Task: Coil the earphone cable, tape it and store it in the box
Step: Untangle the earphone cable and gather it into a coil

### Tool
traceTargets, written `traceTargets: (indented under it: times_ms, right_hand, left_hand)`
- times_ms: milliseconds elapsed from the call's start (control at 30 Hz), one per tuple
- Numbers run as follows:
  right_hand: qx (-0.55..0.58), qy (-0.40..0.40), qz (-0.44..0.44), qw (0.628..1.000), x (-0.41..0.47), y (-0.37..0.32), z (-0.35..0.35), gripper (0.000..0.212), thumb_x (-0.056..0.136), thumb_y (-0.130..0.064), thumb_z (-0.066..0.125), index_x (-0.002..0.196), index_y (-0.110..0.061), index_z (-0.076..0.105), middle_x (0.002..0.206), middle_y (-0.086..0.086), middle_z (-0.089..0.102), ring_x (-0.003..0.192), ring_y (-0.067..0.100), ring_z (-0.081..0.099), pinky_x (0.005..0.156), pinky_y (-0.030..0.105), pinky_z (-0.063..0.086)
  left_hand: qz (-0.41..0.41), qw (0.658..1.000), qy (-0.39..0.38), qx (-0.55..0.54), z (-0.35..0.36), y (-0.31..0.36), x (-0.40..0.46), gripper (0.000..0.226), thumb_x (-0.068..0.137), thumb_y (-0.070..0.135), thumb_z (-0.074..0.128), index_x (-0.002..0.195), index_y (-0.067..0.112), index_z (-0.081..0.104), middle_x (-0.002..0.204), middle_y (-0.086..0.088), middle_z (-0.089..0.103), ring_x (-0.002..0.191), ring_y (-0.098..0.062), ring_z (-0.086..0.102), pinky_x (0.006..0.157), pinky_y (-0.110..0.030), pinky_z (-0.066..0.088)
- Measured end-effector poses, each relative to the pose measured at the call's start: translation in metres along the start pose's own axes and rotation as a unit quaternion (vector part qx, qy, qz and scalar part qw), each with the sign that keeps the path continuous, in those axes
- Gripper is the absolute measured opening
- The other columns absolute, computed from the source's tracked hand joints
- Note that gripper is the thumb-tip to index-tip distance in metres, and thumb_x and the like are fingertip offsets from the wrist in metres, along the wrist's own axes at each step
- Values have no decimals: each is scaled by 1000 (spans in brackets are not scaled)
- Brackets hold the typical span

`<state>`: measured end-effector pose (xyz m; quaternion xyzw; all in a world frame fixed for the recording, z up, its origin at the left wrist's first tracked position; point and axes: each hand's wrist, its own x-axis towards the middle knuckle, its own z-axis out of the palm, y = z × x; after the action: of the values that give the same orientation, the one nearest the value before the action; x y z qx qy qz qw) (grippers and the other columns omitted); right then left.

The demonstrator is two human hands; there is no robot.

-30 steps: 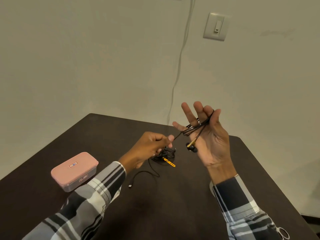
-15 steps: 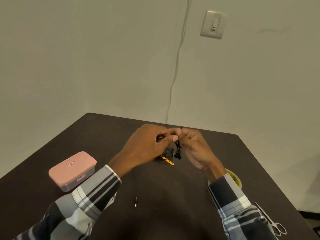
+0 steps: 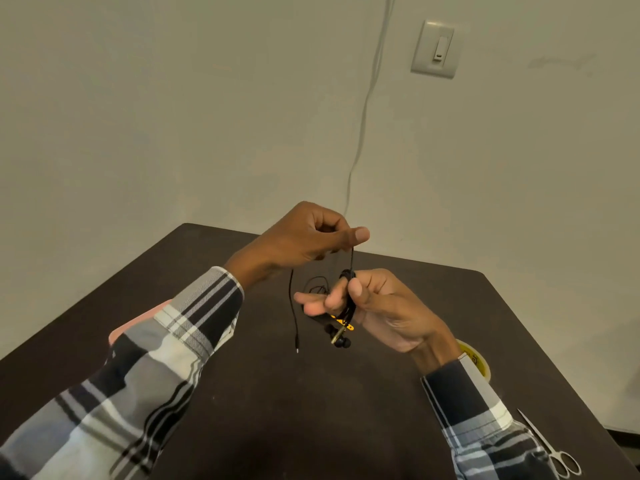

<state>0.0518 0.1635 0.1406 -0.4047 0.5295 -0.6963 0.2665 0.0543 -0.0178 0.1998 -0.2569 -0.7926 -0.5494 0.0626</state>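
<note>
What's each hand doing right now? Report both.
Left hand: closed, pinching the earphone cable.
Right hand: closed around the coiled bundle of that cable.

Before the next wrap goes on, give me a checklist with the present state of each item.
1. Coil pinched in right hand: ok, earphone cable is looped around its fingers.
2. Left hand holds the free strand taut above the coil: ok.
3. Plug end fully wound in: not ok, it hangs loose.
4. Earbuds tucked in: not ok, dangling below the coil.
5. Tape roll within reach: ok, beside the right wrist; scissors nearby.
6. Pink box open: cannot tell, mostly hidden by the left sleeve.
</note>
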Motion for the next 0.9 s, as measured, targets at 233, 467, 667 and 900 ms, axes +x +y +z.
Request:
traceTargets:
  times_ms: [233,467,667,900]
  right_hand:
    - [104,-67,-90,988,0,-7,3,31,102,-28,52,106,-3,70,116,19,72,130,46,52,114,66,26]
    - [118,65,-165,977,0,-14,-10,28,96,-38,60,101,-13,74,115,9,75,128,39,57,109,69,31]
    - [-10,205,-98,974,-3,-7,-28,32,89,-45,63,96,-17,76,115,12,74,123,30,63,109,59,39]
    - [-217,242,18,945,-5,23,-33,31,101,-17,50,104,6,70,105,13,77,107,19,71,87,18,51]
  left_hand:
    - [-82,985,2,-154,20,-48,-8,26,89,33,64,75,12,68,64,3,57,57,-6,49,57,-17,42]
    - [-128,980,56,-140,59,-82,-33,22,91,30,68,86,12,79,59,0,50,51,-5,37,48,-13,32]
    - [-92,994,46,30,63,-99,-42,29,92,40,67,85,14,79,61,-16,57,53,-13,43,53,-25,32]
    - [-58,959,25,277,56,-82,-51,24,89,51,64,89,30,75,76,8,69,66,-10,61,57,-25,43]
